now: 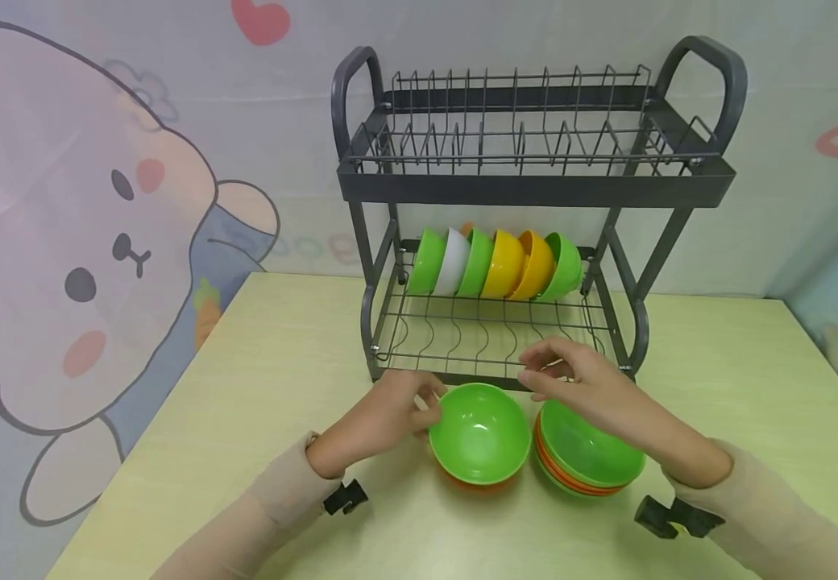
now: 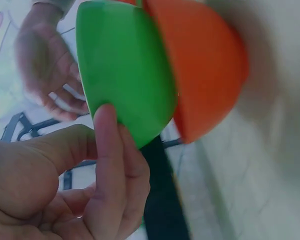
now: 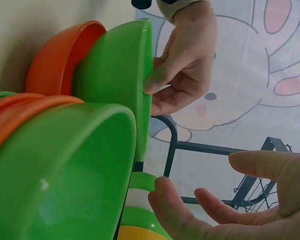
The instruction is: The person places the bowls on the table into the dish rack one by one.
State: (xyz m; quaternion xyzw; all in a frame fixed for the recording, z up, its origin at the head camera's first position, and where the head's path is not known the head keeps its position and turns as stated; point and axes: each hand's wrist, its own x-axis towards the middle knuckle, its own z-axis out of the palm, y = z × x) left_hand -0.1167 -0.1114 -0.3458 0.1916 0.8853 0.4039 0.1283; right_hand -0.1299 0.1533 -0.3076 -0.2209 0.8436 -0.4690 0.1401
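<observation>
My left hand (image 1: 403, 407) pinches the left rim of a green bowl (image 1: 480, 435) between thumb and fingers. Under that bowl sits an orange bowl (image 2: 207, 70), and the green one rests partly inside it. To the right stands a stack topped by another green bowl (image 1: 593, 451), with orange rims (image 3: 37, 107) showing below its edge. Above the back of this stack hovers my right hand (image 1: 571, 372), fingers loosely bent and nothing in them. In the right wrist view its thumb and fingers (image 3: 172, 200) are spread apart.
Behind the bowls stands a dark two-tier dish rack (image 1: 535, 191). Its lower tier holds a tilted row of green, white and yellow bowls (image 1: 504, 264) along the back. The rack's front edge is close behind both hands. A pale wooden table (image 1: 274, 362) carries everything.
</observation>
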